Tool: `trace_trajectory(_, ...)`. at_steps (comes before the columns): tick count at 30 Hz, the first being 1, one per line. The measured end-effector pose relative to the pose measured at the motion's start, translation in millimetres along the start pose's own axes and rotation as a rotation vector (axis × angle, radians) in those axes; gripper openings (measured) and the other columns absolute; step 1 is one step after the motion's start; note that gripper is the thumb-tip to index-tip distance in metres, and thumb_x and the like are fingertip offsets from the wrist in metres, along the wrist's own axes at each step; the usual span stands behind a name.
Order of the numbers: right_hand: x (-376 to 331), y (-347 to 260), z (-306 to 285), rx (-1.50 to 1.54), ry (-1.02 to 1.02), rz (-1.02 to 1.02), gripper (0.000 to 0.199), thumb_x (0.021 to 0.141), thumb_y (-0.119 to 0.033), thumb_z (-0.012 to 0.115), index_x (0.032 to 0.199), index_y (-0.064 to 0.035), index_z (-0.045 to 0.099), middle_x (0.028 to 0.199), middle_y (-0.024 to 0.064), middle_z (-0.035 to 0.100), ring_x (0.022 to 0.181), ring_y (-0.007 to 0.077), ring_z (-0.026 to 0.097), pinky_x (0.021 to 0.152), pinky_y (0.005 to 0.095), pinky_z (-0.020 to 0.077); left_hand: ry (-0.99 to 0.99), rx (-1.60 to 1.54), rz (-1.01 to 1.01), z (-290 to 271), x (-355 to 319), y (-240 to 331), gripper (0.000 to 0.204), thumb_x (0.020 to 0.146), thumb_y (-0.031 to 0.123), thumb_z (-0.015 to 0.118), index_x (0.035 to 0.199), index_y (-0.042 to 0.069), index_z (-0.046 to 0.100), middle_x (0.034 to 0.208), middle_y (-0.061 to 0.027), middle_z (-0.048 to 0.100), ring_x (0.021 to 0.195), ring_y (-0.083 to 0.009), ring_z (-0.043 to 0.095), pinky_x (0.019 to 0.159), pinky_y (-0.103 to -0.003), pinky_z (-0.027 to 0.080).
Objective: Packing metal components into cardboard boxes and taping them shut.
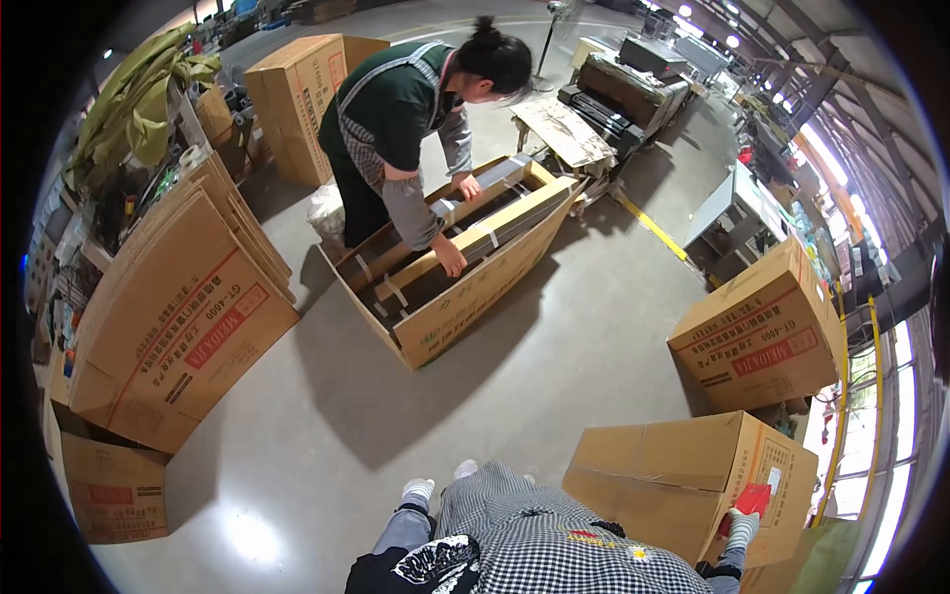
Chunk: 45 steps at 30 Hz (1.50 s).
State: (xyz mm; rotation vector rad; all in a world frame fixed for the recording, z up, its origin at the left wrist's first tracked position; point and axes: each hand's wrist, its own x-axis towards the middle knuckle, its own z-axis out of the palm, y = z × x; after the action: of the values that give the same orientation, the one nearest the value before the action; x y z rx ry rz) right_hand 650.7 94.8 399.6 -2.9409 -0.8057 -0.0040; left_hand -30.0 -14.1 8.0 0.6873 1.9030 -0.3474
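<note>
Matt brown cardboard and checked cloth stand out against a smooth grey floor (pixel 614 307) with a glossy glare.
Striped, knit-looking fabric covers the left hand (pixel 418 489) and right hand (pixel 741 529); the gripped red object (pixel 755 497) looks smooth. The apron (pixel 554 540) is matt cloth, the nearby carton (pixel 638 457) plain cardboard, the green sheet (pixel 139 99) crumpled, fabric-like.

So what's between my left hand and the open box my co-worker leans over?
In the head view, grey floor, partly in shadow, lies between your left hand and that box.
</note>
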Motion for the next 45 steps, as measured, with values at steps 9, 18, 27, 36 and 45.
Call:
trace_trajectory(9, -9, -7, -7, -0.001, 0.019, -0.025, 0.077, 0.056, -0.026, 0.078, 0.119, 0.0073, 0.049, 0.114, 0.0266, 0.058, 0.103, 0.0366, 0.059, 0.086, 0.0392, 0.0487, -0.022, -0.012, 0.038, -7, -3, -2, 0.052, 0.089, 0.045, 0.039, 0.116, 0.006, 0.061, 0.125, -0.0175, 0.053, 0.12, -0.0331, 0.049, 0.1, -0.042, 0.039)
trace_trajectory(18, -7, -2, 0, 0.21, 0.042, -0.038, 0.062, 0.056, -0.012, 0.079, 0.11, 0.0043, 0.052, 0.101, 0.0202, 0.063, 0.081, 0.0299, 0.063, 0.071, 0.0395, 0.0532, -0.076, -0.04, -0.04, -17, -2, -4, 0.054, 0.09, 0.046, 0.036, 0.121, 0.008, 0.057, 0.13, -0.0152, 0.05, 0.123, -0.0328, 0.045, 0.103, -0.043, 0.036)
trace_trajectory(27, 21, 31, 17, 0.333, 0.005, -0.003, 0.065, 0.056, -0.01, 0.08, 0.112, 0.005, 0.052, 0.1, 0.0181, 0.064, 0.082, 0.0286, 0.062, 0.073, 0.0383, 0.052, -0.091, -0.028, 0.044, 13, 10, -30, 0.052, 0.09, 0.043, 0.035, 0.113, 0.005, 0.062, 0.122, -0.0177, 0.056, 0.117, -0.0329, 0.051, 0.099, -0.044, 0.039)
trace_trajectory(36, 35, 31, 24, 0.442, 0.002, -0.003, 0.06, 0.053, 0.001, 0.076, 0.108, 0.0034, 0.053, 0.092, 0.014, 0.063, 0.072, 0.0266, 0.06, 0.065, 0.0373, 0.0521, -0.101, -0.069, -0.005, 20, 14, -64, 0.05, 0.088, 0.039, 0.035, 0.112, 0.006, 0.063, 0.122, -0.0169, 0.056, 0.117, -0.0333, 0.051, 0.098, -0.044, 0.04)
trace_trajectory(45, 33, 28, 30, 0.449, -0.037, 0.003, 0.057, 0.056, -0.003, 0.075, 0.108, 0.0028, 0.053, 0.093, 0.0142, 0.063, 0.075, 0.027, 0.06, 0.067, 0.0398, 0.0519, -0.1, -0.118, -0.023, -5, -3, -49, 0.054, 0.089, 0.046, 0.036, 0.118, 0.006, 0.059, 0.125, -0.0164, 0.054, 0.119, -0.033, 0.048, 0.101, -0.042, 0.037)
